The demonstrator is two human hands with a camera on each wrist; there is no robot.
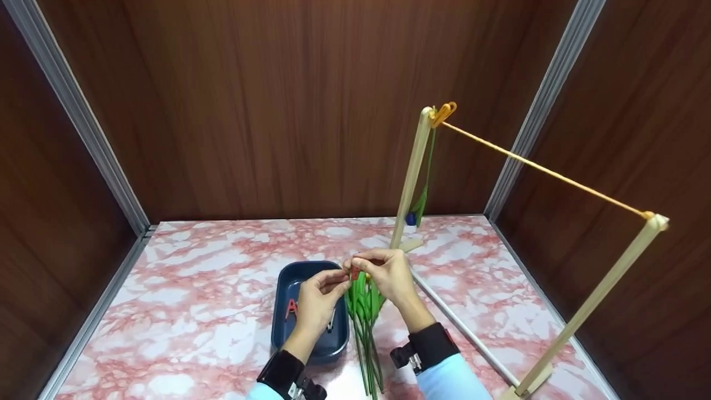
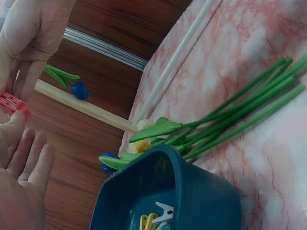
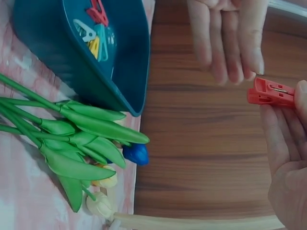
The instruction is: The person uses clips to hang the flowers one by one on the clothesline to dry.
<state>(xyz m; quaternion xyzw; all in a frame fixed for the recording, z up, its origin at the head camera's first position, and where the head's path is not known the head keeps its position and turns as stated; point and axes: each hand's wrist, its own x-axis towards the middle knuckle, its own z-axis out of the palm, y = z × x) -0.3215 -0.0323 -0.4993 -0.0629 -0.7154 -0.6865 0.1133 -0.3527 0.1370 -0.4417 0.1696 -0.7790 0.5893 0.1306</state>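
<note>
My right hand pinches a red clothespin between thumb and fingers, above the flower heads and close to the dark blue bin's far right corner. Facing it is my left hand, its fingers fairly straight. In the left wrist view, the left thumb meets the end of the clothespin. Below the hands lies a bunch of artificial tulips with green leaves, their stems toward me. The dark blue bin stands left of them. Red, yellow, white and light blue clothespins lie inside it.
To the right stands a wooden frame with two posts and an orange cord strung between them. At the cord's far end an orange clothespin holds a blue tulip hanging head down. Brown wood-look panels enclose the marbled tabletop.
</note>
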